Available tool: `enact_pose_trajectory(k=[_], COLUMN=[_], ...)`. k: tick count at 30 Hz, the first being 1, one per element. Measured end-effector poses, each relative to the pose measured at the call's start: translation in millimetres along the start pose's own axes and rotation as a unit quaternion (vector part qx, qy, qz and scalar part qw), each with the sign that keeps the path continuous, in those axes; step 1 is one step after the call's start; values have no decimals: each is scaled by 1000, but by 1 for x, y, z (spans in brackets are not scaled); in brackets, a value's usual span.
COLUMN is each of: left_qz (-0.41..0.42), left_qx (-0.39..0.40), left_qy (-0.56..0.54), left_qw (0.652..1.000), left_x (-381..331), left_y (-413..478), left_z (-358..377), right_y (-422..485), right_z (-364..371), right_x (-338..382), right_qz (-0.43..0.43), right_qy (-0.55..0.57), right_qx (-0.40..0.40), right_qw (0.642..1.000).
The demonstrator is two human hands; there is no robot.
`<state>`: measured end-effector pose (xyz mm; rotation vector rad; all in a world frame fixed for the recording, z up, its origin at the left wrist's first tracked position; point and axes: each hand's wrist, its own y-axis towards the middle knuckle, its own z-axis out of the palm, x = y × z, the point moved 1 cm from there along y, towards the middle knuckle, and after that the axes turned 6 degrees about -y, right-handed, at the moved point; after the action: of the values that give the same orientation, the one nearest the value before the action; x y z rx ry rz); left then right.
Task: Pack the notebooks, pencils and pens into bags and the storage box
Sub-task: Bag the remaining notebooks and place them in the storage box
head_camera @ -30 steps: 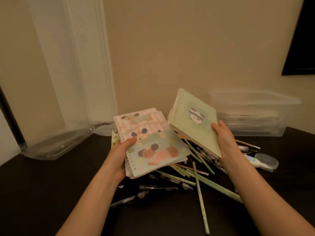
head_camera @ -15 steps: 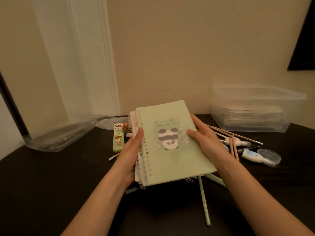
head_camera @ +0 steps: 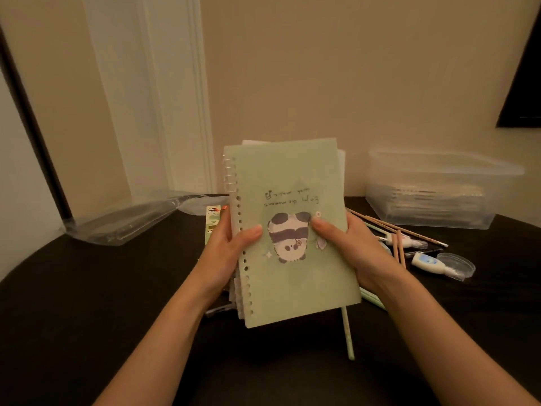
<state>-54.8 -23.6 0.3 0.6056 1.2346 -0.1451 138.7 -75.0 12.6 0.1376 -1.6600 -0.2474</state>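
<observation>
Above the tabletop (head_camera: 87,303), left of the box (head_camera: 439,186), the stacked notebooks (head_camera: 292,186) tilt up, long axis running away from the person, rings (head_camera: 227,177) facing away from the box. Left hand (head_camera: 228,253) and right hand (head_camera: 354,250) each grip a long edge; the right is nearer the box.

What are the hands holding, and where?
A notebook stack, green panda cover on top: left hand grips the ring-bound edge, right hand the opposite edge.
</observation>
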Motion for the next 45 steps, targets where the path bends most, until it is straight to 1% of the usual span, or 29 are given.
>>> enact_pose_trajectory(k=[6,13,17,19,23,26,31,34,38,40,42,45], left_qz=[1,23,28,31,31,37,55,57,51,65,87,70], left_qx=[19,-64,-59,-52,-53,-41,-35,-36,-16,-30,-54,-47], left_qy=[95,52,56,60,52,37,21,24,52,56,51,37], left_qw=[995,996,996,996,997,998,998,997,997,996,993,996], left_x=[-13,-6,-4,-2,5,7,8,5,-1,-9,-21,-32], left_y=[-18,-36,-38,-38,-43,-47,-53,-50,-45,-43,-39,-32], left_z=[4,9,9,9,9,12,15,15,13,11,10,14], right_y=[-31,-46,-47,-45,-38,-36,-49,-53,-52,-53,-52,-48], right_z=[8,25,14,7,3,10,24,25,20,19,17,16], right_x=[-6,-20,-13,-6,8,17,17,18,22,26,33,46], right_qz=[-39,-38,-15,-20,-41,-54,-95,-105,-99,-96,-101,-100], right_qy=[-6,-35,-31,-17,32,67,37,31,17,9,13,17], right_qx=[-29,-14,17,22,-1,-40,-98,-100,-77,-74,-85,-106], right_qw=[999,999,999,999,999,996,990,989,992,993,991,989])
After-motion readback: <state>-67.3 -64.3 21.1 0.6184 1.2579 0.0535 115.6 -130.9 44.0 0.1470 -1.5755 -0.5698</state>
